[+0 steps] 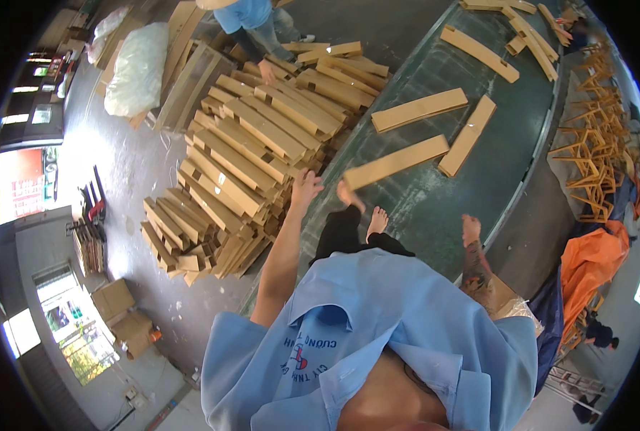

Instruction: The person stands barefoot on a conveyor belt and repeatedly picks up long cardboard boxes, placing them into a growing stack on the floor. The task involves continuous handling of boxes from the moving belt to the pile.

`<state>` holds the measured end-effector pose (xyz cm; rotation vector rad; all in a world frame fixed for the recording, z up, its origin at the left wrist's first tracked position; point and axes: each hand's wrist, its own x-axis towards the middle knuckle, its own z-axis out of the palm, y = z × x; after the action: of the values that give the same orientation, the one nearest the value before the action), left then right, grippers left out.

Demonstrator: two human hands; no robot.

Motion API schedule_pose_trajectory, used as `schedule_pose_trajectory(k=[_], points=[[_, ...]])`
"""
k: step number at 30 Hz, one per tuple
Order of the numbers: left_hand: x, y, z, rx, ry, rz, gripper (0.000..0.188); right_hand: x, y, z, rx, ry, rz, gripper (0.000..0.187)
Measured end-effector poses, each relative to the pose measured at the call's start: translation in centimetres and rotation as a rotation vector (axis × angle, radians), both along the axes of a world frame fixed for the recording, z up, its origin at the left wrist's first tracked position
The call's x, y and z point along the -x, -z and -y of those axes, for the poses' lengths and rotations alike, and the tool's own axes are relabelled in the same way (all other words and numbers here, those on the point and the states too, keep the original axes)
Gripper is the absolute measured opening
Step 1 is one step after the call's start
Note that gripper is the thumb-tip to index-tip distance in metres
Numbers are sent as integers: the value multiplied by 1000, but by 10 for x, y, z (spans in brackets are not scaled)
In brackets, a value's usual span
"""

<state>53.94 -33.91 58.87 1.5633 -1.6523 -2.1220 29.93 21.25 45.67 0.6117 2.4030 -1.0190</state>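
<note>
"Light-blue work shirt [413, 302] foremost; what fills the scene beyond?"

"Green counter [424, 205], a stack of long brown cartons [248, 133] alongside, and a co-worker [244, 16] with one hand at its far side."

"Any loose cartons?"

"Several lie flat on the counter; the nearest carton [397, 162] slants just beyond the hands."

"And those?"

"Left hand [306, 188] empty, fingers spread, near the stack; right hand [471, 228] above the counter, how wide I cannot tell."
</note>
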Motion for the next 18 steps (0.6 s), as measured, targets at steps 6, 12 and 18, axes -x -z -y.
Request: schedule_pose_trajectory(k=[6,12,18], points=[[-41,53,-33,-62,13,219,59,40,-35,66,168,139,-19,38],[-145,124,-85,-486,-274,835,37,-26,-49,107,215,-296,3,34],[-32,153,-58,-548,-203,614,36,-94,4,-38,-30,-375,207,37]])
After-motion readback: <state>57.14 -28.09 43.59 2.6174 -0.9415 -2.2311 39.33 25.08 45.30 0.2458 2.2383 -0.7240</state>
